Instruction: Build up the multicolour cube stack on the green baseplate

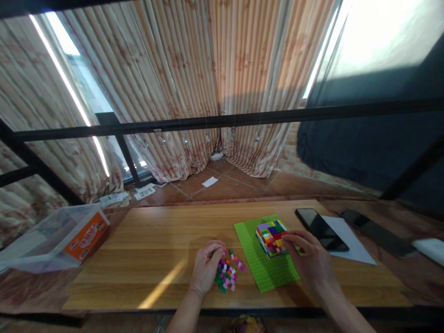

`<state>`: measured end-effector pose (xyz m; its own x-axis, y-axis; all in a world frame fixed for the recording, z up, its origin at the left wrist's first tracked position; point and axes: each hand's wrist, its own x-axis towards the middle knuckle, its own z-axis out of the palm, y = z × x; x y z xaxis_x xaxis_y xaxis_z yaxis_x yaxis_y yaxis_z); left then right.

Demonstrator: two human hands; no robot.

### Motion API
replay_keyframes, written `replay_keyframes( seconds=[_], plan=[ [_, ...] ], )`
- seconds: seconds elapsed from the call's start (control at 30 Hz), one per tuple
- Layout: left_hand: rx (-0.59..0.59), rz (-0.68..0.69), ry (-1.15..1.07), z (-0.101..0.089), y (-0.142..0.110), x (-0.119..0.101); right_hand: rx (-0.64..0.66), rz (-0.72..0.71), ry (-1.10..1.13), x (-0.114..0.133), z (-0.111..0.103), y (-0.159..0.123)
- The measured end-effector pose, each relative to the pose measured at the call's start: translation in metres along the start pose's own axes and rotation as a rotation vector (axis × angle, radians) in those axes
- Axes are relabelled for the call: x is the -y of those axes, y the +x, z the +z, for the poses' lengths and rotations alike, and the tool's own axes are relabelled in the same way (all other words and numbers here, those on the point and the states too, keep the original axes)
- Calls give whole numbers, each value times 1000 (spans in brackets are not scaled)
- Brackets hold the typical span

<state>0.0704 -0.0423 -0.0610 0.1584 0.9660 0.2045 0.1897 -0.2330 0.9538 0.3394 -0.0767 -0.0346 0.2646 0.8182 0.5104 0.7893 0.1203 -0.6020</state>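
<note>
A block built of multicoloured toy bricks stands on the green studded baseplate, right of the table's middle. My right hand reaches to the block's right side, thumb and fingertips pinched together at its top edge. Whatever is between those fingertips is too small to name. Left of the baseplate lies a loose pile of small bricks in pink, purple, white, orange and green. My left hand rests at the pile's left edge with its fingers curled and closed. What it holds, if anything, is hidden.
A black phone lies right of the baseplate, partly over white paper. Another dark flat device is further right. A clear plastic bin with an orange label stands left of the wooden table. A black metal bar crosses beyond the table.
</note>
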Motion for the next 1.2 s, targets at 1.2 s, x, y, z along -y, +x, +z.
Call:
replay_keyframes(
  seconds=[1.2],
  plan=[
    [14,16,56,2,0,-1,40,429,174,-10,13,4]
  ],
)
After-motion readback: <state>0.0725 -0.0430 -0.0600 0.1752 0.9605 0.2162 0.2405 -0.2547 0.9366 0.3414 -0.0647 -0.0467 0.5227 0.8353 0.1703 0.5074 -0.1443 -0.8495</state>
